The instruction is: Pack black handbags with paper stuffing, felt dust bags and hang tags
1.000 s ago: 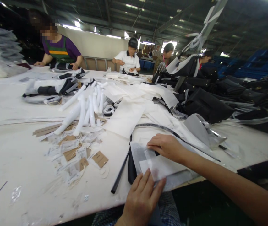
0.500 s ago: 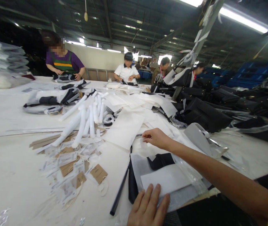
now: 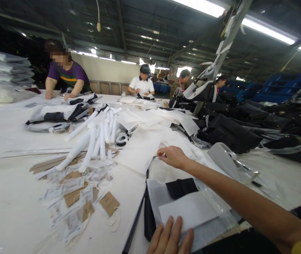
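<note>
We list 1 black bag (image 3: 182, 188), likely soft, slippery-wrapped (best held by edges), left grip (image 3: 168, 240) spread flat, right grip (image 3: 174, 157) pinching strap (image 3: 136, 221).

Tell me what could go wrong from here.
The white sheet under the left hand might slide or crease beneath the spread fingers. The black strap at the right hand could drag the loose paper beside it. The brown tags have loose strings, which could tangle.
</note>
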{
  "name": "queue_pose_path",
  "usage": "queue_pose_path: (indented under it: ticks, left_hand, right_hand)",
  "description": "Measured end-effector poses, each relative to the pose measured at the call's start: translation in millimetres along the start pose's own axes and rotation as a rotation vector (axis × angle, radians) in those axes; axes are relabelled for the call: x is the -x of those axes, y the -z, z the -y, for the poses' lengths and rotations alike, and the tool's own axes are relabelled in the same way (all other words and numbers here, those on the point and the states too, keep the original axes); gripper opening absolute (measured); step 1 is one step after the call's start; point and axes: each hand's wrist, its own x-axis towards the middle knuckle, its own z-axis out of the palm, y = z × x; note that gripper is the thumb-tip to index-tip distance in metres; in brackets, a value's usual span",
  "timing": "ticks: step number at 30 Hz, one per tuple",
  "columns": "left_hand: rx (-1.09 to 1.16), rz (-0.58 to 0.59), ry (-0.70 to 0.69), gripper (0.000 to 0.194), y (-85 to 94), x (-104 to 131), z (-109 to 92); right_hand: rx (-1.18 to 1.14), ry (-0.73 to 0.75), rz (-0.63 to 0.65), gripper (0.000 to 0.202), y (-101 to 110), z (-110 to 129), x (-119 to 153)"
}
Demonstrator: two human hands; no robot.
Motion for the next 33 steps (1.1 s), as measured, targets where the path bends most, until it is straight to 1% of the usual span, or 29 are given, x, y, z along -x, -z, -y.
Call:
queue_pose_path:
  ticks: [8, 11, 14, 16, 17, 19, 21, 22, 24, 25, 26, 29, 30, 32, 33]
  left_hand:
    - [-0.017, -0.08, 0.04, 0.029, -7.5, -4.7, -3.6]
    - [-0.034, -0.099, 0.055, 0.026, -11.5, -4.3, -5.7]
    - [-0.03, -0.104, 0.096, 0.028, -14.4, -3.3, -7.1]
    - [-0.011, -0.108, 0.112, 0.029, -14.1, -2.6, -6.7]
    - [-0.005, -0.097, 0.099, 0.028, -12.8, -2.6, -5.8]
    - [-0.003, -0.057, 0.05, 0.026, -8.0, -3.6, -3.1]
    - [0.0, -0.032, 0.015, 0.029, -0.8, -6.8, 0.6]
    - [-0.001, 0.003, -0.011, 0.031, 3.2, -9.1, 2.4]
    - [-0.011, 0.112, -0.077, 0.032, 10.2, -14.0, 5.4]
    - [-0.016, 0.146, -0.093, 0.032, 12.8, -16.1, 6.4]
    - [-0.017, 0.149, -0.098, 0.032, 14.8, -17.8, 7.0]
    - [-0.01, 0.104, -0.075, 0.031, 18.1, -20.5, 7.6]
    - [-0.009, 0.125, -0.088, 0.03, 19.1, -21.2, 7.7]
    - [-0.017, 0.21, -0.128, 0.03, 21.0, -22.5, 8.3]
    - [-0.02, 0.227, -0.136, 0.03, 21.9, -23.1, 8.7]
  right_hand:
    - [0.002, 0.007, 0.029, 0.022, 9.9, -6.7, -12.9]
    - [0.025, 0.024, -0.002, 0.023, 10.3, -5.3, -13.2]
    - [0.066, 0.076, -0.063, 0.025, 9.6, 1.5, -5.2]
    - [0.09, 0.127, -0.098, 0.026, 8.5, 9.3, 6.0]
    - [0.106, 0.168, -0.125, 0.027, 7.7, 13.8, 13.5]
    - [0.152, 0.279, -0.21, 0.026, 5.0, 23.5, 31.6]
    - [0.196, 0.401, -0.314, 0.025, 0.3, 32.9, 52.7]
    - [0.204, 0.452, -0.353, 0.025, -2.8, 37.0, 63.6]
    - [0.182, 0.515, -0.383, 0.025, -10.3, 43.5, 84.7]
    - [0.157, 0.53, -0.383, 0.025, -14.2, 45.7, 94.3]
    - [0.13, 0.534, -0.376, 0.025, -18.1, 47.3, 103.1]
    - [0.059, 0.503, -0.371, 0.024, -25.9, 49.6, 122.6]
    - [0.047, 0.489, -0.379, 0.023, -26.9, 50.1, 126.9]
    - [0.036, 0.464, -0.401, 0.022, -27.1, 51.7, 132.7]
    - [0.028, 0.453, -0.409, 0.022, -26.7, 52.7, 134.7]
